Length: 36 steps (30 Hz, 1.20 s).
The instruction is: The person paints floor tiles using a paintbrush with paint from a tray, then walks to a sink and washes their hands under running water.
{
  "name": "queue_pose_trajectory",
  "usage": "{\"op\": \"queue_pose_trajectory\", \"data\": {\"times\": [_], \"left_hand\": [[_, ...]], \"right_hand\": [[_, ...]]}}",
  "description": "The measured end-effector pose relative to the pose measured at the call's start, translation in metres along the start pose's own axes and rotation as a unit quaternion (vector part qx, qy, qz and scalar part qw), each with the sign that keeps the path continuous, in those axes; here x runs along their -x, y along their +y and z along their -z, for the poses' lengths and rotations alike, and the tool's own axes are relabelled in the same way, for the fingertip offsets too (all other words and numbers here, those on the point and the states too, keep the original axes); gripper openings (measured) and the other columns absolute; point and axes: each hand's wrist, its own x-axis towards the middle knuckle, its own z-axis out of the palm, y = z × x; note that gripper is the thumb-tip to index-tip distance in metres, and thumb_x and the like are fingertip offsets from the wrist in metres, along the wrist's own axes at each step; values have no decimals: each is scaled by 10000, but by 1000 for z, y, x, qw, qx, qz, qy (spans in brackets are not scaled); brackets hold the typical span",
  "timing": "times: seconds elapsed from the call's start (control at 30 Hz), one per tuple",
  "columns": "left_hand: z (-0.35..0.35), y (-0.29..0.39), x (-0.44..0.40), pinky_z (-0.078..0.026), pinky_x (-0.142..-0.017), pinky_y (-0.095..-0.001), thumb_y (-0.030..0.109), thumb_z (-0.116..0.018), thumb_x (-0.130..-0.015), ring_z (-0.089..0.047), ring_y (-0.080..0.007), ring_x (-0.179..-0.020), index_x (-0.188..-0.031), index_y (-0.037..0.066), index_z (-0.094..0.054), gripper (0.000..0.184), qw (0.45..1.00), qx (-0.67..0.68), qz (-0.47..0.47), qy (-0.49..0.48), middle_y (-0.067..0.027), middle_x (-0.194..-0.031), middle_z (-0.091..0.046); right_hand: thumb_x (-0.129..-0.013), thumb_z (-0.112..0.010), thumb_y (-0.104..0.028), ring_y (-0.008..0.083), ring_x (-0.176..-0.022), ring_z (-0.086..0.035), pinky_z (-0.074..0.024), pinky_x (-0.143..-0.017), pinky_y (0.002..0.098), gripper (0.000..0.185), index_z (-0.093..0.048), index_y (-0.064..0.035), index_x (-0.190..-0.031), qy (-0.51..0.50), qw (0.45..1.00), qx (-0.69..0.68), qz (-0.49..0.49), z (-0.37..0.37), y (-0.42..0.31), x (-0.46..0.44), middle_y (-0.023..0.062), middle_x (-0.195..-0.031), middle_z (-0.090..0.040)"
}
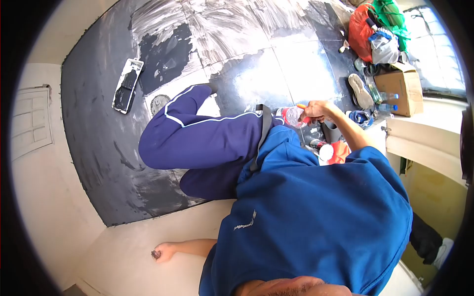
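My right hand [318, 111] is closed on a clear plastic bottle [292, 117] with red on it, close to my hip. An orange piece shows by my fingers, but I cannot make out what it is. My left hand [166, 251] is closed around a small dark thing [156, 255] near the pale wall. Its kind is too small to tell. Under my bent legs [202, 140] lies a dark tiled floor [111, 153], smeared with whitish and black patches. A white tray [127, 86] with dark material in it sits on the floor.
A round drain [159, 104] is beside my knee. On the right are a cardboard box [402, 91], red [361, 32] and green [390, 15] bags, a shoe [361, 91] and several bottles. A white cup-like thing [326, 152] and an orange-red packet [340, 152] lie by my right arm.
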Motion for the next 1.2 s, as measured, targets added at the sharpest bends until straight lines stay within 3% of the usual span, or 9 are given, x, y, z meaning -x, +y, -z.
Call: {"op": "queue_pose_trajectory", "data": {"times": [0.17, 0.3, 0.5, 0.7, 0.83, 1.0, 1.07, 1.13, 1.2], "left_hand": [[-1, -1, 9, -574, -796, -391, 34, -568, -875, -691, -282, -910, -1117, -12, -614, 250, 999, 21, 27, -4, -170, -1031, -687], [-1, -15, 9, -574, -791, -389, 36, -572, -876, -689, -280, -908, -1117, -11, -616, 249, 998, 6, 56, 38, -168, -1031, -685], [-2, 15, 23, -574, -782, -386, 40, -578, -877, -687, -278, -905, -1117, -9, -619, 248, 979, -108, 98, 144, -166, -1030, -683], [-50, 55, 59, -534, -796, -328, 9, -538, -877, -639, -230, -898, -1171, -15, -596, 301, 983, -19, 175, 58, -137, -1061, -663], [-110, 134, 131, -496, -807, -288, 33, -586, -919, -622, -186, -902, -1242, -2, -570, 325, 944, 148, 226, -188, -99, -1043, -647], [-140, 243, 180, -522, -879, -357, 190, -659, -948, -662, -266, -1026, -1317, 10, -547, 427, 812, 80, 285, -503, -190, -1221, -649], [-148, 250, 203, -502, -953, -405, 256, -669, -947, -633, -318, -1141, -1345, 9, -532, 488, 760, 74, 286, -579, -240, -1320, -601], [-138, 269, 220, -461, -1022, -443, 341, -663, -944, -588, -365, -1213, -1358, -4, -524, 557, 734, 72, 302, -604, -253, -1325, -588], [-113, 305, 207, -432, -1062, -465, 389, -657, -945, -549, -394, -1262, -1371, -7, -512, 600, 726, 78, 272, -627, -247, -1318, -588]], "right_hand": [[-853, -592, -482, 256, -612, -685, -567, -547, 394, 422, -708, -222, -1163, 105, 983, 138, 57, 20, 21, -2, 78, -758, -715], [-849, -652, -167, 259, -613, -710, -569, -523, 364, 245, -638, -213, -1089, 139, 894, 357, 230, 50, 103, -55, 73, -760, -692], [-820, -712, -394, 286, -601, -672, -517, -508, 422, 322, -695, -73, -839, 269, 958, -94, -40, 88, 129, -38, 125, -673, -645], [-831, -645, -477, 211, -454, -537, -408, -412, 384, 436, -676, -41, -830, 384, 922, -4, 47, 143, 196, -121, 70, -599, -571], [-780, -730, -308, 298, -497, -619, -483, -462, 456, 400, -634, 75, -715, 251, 960, -7, -123, 167, 109, -42, 201, -626, -623], [-822, -716, -356, 313, -459, -597, -448, -454, 450, 417, -649, 36, -695, 358, 786, 452, 223, 315, 65, -96, 193, -558, -580], [-848, -705, -279, 326, -504, -634, -460, -508, 469, 328, -680, 30, -743, 389, 806, 403, 193, 271, -94, -62, 236, -548, -562], [-854, -703, -204, 292, -546, -643, -480, -559, 393, 237, -696, 31, -827, 390, 708, 442, 390, 213, -255, -59, 203, -582, -587], [-850, -723, -141, 307, -631, -668, -498, -605, 389, 152, -704, -10, -926, 304, 724, 370, 497, 134, -391, -70, 191, -734, -659]]}}
